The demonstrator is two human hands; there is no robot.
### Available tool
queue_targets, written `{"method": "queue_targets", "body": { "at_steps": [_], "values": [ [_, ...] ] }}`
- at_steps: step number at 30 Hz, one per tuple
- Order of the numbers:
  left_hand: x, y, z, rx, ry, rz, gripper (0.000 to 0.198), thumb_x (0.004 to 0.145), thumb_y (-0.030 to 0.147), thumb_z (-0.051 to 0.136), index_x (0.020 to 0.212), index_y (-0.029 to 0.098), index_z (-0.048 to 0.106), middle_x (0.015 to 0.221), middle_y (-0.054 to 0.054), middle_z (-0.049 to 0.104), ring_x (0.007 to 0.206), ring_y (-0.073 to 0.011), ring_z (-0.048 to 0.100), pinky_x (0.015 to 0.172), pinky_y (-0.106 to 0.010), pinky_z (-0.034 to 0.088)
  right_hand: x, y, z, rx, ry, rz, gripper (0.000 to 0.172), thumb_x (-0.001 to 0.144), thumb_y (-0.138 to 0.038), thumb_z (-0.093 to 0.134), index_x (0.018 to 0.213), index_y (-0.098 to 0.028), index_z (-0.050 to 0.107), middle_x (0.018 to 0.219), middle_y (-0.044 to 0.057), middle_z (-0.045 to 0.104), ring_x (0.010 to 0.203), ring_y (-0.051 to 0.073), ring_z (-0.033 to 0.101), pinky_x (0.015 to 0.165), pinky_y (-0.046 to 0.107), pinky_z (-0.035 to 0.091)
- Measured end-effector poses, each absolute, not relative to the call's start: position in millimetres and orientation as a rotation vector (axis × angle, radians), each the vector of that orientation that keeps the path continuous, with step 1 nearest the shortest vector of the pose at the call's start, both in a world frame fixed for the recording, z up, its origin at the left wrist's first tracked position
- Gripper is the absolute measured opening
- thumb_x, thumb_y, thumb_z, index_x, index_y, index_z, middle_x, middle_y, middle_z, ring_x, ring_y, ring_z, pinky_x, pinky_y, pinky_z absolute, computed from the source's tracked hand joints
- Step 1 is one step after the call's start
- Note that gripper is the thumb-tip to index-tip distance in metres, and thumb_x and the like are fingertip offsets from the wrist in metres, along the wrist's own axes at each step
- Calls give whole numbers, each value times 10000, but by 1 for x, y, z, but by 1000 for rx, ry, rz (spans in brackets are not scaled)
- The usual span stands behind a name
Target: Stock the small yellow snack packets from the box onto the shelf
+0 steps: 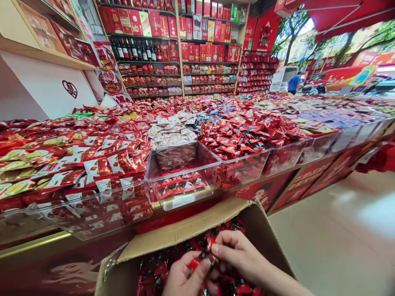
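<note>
Over an open cardboard box [185, 231], both my hands hold one small wrapped candy [207, 257] in shiny red and black foil. My left hand [187, 276] pinches its left end between thumb and fingers. At the other end, my right hand [236, 253] grips the red twist of the wrapper. Many similar red and dark wrapped candies [157, 269] fill the box below, partly hidden by my hands. Just beyond the box stands a clear plastic bin [182, 168] with a low layer of red-wrapped sweets [185, 184] in it.
Heaped red and white packets [108, 164] lie left of the bin, and a pile of red-wrapped sweets [237, 135] lies to its right. Shelves [180, 49] with boxes and bottles line the back. Tiled floor [345, 230] is on the right; a person in blue [294, 83] is far off.
</note>
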State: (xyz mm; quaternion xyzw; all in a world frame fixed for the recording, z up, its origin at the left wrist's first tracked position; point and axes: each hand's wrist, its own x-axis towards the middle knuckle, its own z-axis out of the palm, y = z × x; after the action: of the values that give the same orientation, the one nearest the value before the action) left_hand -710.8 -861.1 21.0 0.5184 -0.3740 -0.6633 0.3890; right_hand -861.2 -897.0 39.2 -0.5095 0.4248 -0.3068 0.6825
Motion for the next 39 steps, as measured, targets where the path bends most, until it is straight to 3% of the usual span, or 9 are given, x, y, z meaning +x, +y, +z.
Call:
{"method": "queue_targets", "body": {
  "at_steps": [9,14,20,24,29,35,39],
  "values": [
    [-714,-863,60,1311,-780,-1612,371,666,471,608,820,134,626,667,-50,664,499,-111,594,403,-173,355,-848,-898,47,-834,806,-918,318,680,-415,649,618,-132,518,528,-20,550,446,60,474,469,181,320],
    [-713,-864,54,1315,-813,-1554,384,658,454,620,880,141,627,667,-38,659,474,-105,575,399,-177,340,-849,-900,45,-958,868,-895,351,695,-475,618,651,-141,519,532,-17,543,476,78,485,483,192,329],
    [-705,-862,51,1435,-886,-1390,379,607,433,670,841,137,635,521,12,597,456,-94,538,413,-169,314,-856,-899,48,-1166,977,-855,374,677,-503,615,634,-149,504,515,-41,475,455,61,403,455,196,309],
    [-703,-862,53,1466,-965,-1302,376,653,466,617,842,143,647,500,20,581,434,-73,462,422,-178,330,-859,-899,50,-1158,943,-815,371,655,-480,644,623,-146,487,558,-31,492,492,61,406,483,197,322],
    [-697,-867,57,1479,-975,-1205,428,645,496,608,908,158,618,513,36,564,461,-106,514,445,-210,397,-854,-903,49,-1046,930,-822,393,618,-472,679,591,-145,463,531,-37,483,462,52,395,466,194,303],
    [-682,-874,61,1490,-1215,-1069,429,719,474,536,1038,190,495,494,76,480,466,-88,453,469,-193,381,-846,-905,57,-1023,877,-821,419,585,-379,735,880,-159,535,570,-56,523,497,60,459,502,185,343],
    [-677,-870,63,1465,-1324,-957,326,740,423,531,986,209,527,491,76,440,477,-78,400,478,-179,348,-845,-903,57,-1039,825,-737,357,578,-363,740,729,-147,500,548,-37,548,473,65,477,480,189,339]
  ]
}}
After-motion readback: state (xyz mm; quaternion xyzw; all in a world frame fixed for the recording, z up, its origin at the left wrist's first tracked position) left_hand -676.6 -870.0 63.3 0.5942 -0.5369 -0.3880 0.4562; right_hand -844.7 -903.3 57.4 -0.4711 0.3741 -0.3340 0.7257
